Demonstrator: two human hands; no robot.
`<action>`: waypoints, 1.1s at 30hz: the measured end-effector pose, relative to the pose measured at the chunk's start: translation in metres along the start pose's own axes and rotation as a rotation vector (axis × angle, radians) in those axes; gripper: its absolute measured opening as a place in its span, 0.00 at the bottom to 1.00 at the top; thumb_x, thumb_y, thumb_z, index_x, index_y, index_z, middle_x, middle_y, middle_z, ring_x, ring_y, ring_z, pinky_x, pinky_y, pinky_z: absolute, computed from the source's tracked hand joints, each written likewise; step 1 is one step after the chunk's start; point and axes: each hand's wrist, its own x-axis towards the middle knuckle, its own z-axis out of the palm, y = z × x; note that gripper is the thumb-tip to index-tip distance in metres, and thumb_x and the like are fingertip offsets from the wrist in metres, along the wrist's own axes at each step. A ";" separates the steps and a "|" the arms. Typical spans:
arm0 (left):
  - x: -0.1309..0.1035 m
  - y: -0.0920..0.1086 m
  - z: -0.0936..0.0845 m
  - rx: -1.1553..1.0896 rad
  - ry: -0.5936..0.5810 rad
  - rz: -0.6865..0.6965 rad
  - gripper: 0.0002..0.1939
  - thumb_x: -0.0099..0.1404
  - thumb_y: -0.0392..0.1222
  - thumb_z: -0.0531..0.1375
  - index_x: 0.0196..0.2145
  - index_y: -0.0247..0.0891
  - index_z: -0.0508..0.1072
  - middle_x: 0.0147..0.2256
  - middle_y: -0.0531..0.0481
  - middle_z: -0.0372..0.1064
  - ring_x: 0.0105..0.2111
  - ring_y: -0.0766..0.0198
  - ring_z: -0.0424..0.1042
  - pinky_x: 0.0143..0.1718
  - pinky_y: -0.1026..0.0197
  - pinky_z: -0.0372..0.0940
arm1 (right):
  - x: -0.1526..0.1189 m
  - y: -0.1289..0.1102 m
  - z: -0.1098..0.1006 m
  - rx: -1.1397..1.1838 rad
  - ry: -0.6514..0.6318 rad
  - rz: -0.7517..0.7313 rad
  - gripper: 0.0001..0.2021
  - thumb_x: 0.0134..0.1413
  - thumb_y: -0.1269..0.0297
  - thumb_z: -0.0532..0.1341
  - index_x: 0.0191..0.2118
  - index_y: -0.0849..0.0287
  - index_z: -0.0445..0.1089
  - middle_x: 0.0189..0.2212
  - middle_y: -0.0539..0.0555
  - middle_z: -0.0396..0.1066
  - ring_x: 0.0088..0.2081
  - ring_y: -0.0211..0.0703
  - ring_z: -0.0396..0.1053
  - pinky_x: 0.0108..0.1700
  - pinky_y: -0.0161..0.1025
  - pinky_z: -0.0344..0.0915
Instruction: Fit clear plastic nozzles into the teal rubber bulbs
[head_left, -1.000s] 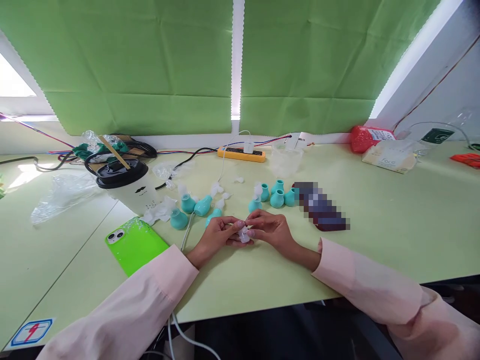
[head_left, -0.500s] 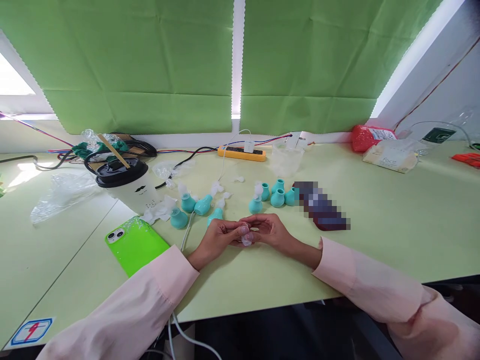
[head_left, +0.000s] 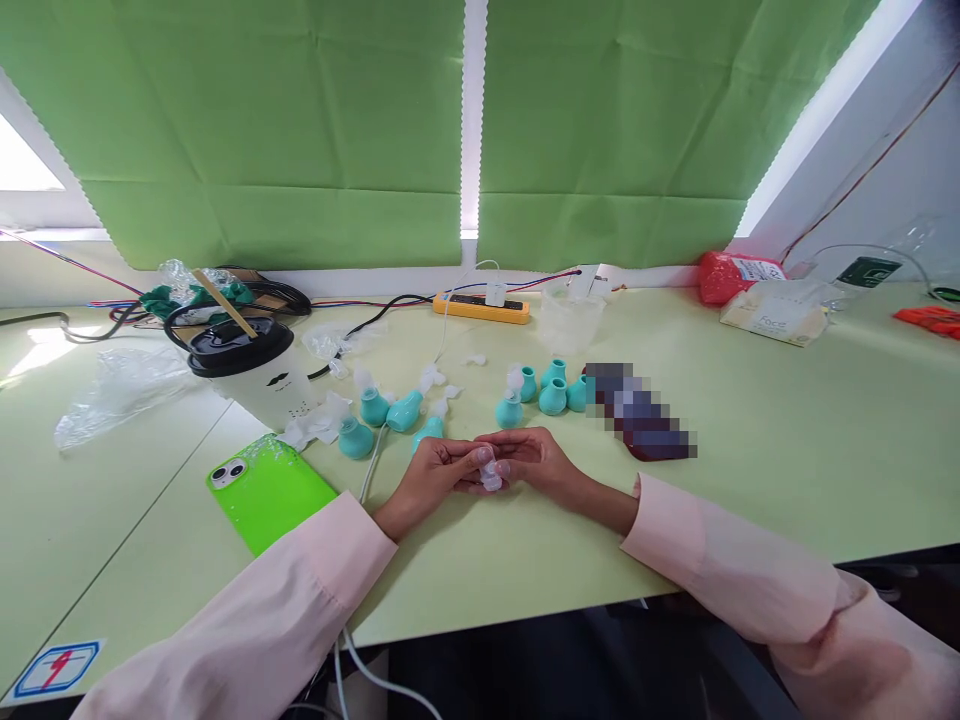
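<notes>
Clamping fingers on a translucent piece: left hand, right hand, toward the worktop's near edge. Teal bulbs lie beyond.

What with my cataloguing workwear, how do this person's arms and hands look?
The left sleeve and right sleeve are long, loose and pale pink, with broad, plain cuffs. The left hand and right hand are ungloved, with bare wrists.

The left arm and right arm angle inward in pale pink sleeves, bare wrists showing beyond the cuffs. The left hand and right hand meet in front, fingers curled, both pinching, thumbs uppermost, pointing toward each other.
</notes>
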 end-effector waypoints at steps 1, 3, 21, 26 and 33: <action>0.000 0.000 0.000 -0.001 -0.006 -0.003 0.14 0.52 0.45 0.58 0.33 0.32 0.73 0.26 0.48 0.72 0.27 0.62 0.71 0.33 0.60 0.67 | 0.000 0.000 0.000 -0.015 0.011 -0.004 0.16 0.36 0.67 0.64 0.37 0.60 0.69 0.33 0.53 0.71 0.36 0.42 0.68 0.37 0.39 0.65; 0.000 -0.001 0.000 -0.018 -0.020 -0.016 0.15 0.52 0.45 0.58 0.34 0.31 0.72 0.26 0.47 0.72 0.27 0.62 0.72 0.33 0.60 0.66 | 0.000 -0.002 0.001 -0.038 0.019 -0.008 0.16 0.36 0.66 0.64 0.37 0.60 0.69 0.32 0.53 0.72 0.36 0.43 0.68 0.38 0.39 0.65; 0.000 -0.003 -0.003 -0.052 -0.048 -0.030 0.17 0.52 0.45 0.58 0.36 0.30 0.72 0.27 0.44 0.72 0.28 0.61 0.71 0.33 0.58 0.66 | -0.001 -0.002 0.001 -0.098 -0.021 0.014 0.19 0.37 0.65 0.63 0.40 0.60 0.68 0.32 0.54 0.72 0.35 0.45 0.69 0.34 0.40 0.66; 0.000 0.000 -0.004 -0.019 -0.003 -0.018 0.15 0.47 0.43 0.62 0.34 0.32 0.72 0.28 0.47 0.72 0.30 0.62 0.70 0.35 0.59 0.66 | -0.006 -0.002 -0.001 -0.305 0.033 -0.175 0.19 0.41 0.63 0.61 0.43 0.60 0.65 0.37 0.56 0.70 0.36 0.45 0.69 0.36 0.42 0.66; 0.002 0.001 -0.004 0.125 0.058 0.020 0.18 0.45 0.42 0.62 0.35 0.32 0.72 0.33 0.45 0.70 0.27 0.66 0.67 0.31 0.60 0.66 | -0.002 -0.043 -0.041 -1.366 0.652 -0.776 0.14 0.43 0.60 0.58 0.38 0.60 0.67 0.31 0.56 0.70 0.37 0.48 0.62 0.41 0.47 0.55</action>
